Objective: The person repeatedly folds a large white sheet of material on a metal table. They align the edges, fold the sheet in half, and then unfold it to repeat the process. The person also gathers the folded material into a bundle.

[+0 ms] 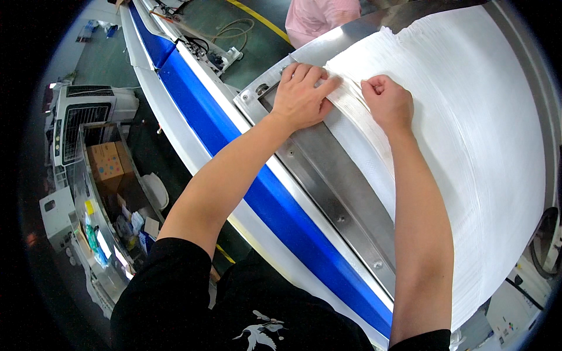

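- Across the metal table (321, 181), right of the bare strip along its left edge, a thick white sheet stack (456, 123) is laid out; judged heavy as a lump, but each layer probably thin, floppy and easily creased.
- Near the table's far left corner, the stack's edge is met by the left hand (301, 96), fingers bent; can't tell if anything's pinched. Over the stack, the right hand (389, 105) is clenched.
- Best gripped there, a few layers at once.
- Room is left along the strip, before the blue panel (202, 111).
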A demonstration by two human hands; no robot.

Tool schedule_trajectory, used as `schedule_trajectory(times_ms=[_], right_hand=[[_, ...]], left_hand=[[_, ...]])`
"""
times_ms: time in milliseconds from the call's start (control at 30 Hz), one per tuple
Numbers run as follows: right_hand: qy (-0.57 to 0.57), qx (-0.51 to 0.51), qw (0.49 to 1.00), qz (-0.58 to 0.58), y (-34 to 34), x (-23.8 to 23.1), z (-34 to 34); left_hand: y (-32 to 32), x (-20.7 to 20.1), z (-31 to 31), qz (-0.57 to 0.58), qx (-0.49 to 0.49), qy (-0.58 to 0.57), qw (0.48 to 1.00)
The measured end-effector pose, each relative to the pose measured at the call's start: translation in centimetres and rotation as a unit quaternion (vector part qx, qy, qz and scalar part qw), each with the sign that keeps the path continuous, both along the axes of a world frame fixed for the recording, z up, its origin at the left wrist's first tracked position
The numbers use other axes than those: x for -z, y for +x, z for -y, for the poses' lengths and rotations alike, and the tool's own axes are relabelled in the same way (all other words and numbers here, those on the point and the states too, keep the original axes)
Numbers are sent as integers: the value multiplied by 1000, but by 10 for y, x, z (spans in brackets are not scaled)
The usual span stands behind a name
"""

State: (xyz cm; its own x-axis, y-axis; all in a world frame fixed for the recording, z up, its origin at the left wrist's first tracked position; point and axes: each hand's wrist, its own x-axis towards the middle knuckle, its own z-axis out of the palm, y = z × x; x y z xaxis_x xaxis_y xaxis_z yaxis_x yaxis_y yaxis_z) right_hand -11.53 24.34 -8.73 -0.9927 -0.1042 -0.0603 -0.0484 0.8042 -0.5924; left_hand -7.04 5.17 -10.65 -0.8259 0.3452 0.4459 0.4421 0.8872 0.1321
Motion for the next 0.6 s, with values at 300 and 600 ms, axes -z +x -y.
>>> schedule_trajectory(times_ms=[300, 600], right_hand=[[-19, 3, 1000, -3, 0, 2, -3], [-14, 0, 1000, 17, 1, -2, -1]], left_hand=[[9, -2, 6, 3, 6, 8, 1000], [15, -15, 15, 20, 46, -19, 999]])
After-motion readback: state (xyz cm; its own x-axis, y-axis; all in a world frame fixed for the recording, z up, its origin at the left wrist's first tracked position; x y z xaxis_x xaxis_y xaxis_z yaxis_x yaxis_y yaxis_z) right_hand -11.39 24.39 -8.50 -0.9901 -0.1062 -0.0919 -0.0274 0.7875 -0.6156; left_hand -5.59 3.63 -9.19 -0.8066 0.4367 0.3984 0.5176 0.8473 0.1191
